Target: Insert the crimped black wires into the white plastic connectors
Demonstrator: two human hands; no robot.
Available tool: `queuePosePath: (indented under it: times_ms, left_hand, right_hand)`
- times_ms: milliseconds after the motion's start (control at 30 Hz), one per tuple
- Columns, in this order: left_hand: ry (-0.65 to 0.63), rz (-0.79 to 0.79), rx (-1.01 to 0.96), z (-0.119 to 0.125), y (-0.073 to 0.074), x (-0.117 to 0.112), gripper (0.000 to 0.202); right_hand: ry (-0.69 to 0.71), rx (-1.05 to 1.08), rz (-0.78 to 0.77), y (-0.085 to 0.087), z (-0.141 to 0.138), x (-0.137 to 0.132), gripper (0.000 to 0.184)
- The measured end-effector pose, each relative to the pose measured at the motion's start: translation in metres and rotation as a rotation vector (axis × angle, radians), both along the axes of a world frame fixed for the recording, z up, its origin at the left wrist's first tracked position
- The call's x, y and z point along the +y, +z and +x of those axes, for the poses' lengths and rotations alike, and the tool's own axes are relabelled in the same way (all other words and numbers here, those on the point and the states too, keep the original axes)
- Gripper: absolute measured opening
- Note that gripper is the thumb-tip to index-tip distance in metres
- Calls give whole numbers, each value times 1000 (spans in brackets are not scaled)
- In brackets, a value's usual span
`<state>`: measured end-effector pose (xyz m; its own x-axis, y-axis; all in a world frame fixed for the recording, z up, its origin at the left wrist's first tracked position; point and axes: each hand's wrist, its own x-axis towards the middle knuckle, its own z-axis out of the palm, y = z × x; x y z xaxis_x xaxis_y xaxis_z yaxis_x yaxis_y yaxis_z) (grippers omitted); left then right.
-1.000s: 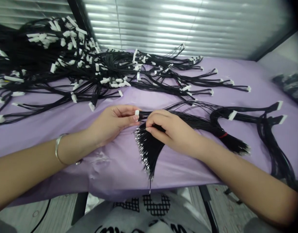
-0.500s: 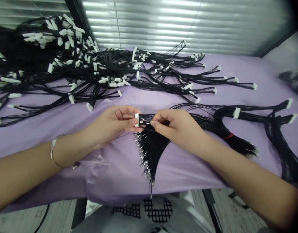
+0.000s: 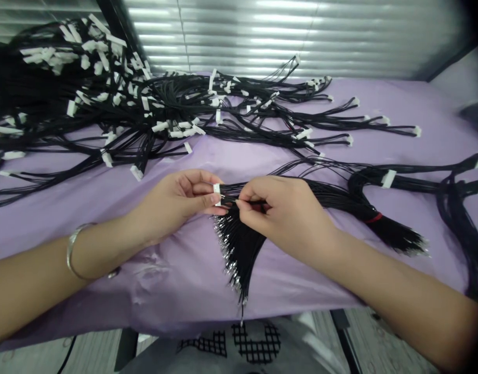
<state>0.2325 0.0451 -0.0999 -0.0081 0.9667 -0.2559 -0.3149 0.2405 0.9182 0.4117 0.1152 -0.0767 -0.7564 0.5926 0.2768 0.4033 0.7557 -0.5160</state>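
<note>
My left hand (image 3: 176, 200) pinches a small white connector (image 3: 216, 189) between thumb and fingers. My right hand (image 3: 286, 210) pinches a thin black wire (image 3: 233, 200) right beside that connector, its fingertips almost touching the left ones. Under my right hand a bundle of loose black wires (image 3: 239, 246) with metal tips fans out toward the table's front edge. The bundle runs right to a red tie (image 3: 373, 218).
A big pile of black cables with white connectors (image 3: 106, 104) covers the back left of the purple table cover (image 3: 106, 192). More cables with white plugs (image 3: 387, 179) lie at the right. Ribbed metal shutters (image 3: 301, 36) stand behind. The table's front edge runs just below the wire tips.
My right hand has shifted left from the bundle to meet the connector with a wire. The view has drifted, so the table appears slightly higher and to the right.
</note>
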Motion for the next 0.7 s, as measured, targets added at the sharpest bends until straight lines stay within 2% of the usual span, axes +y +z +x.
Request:
queuePosePath:
  times_ms: [400, 700]
  left_hand:
    - [-8, 5, 67, -1, -2, 0, 15]
    - [-32, -4, 89, 0, -2, 0, 16]
  right_hand:
    - [-19, -33, -197, 2, 0, 5, 12]
    - [3, -25, -253, 0, 0, 7, 12]
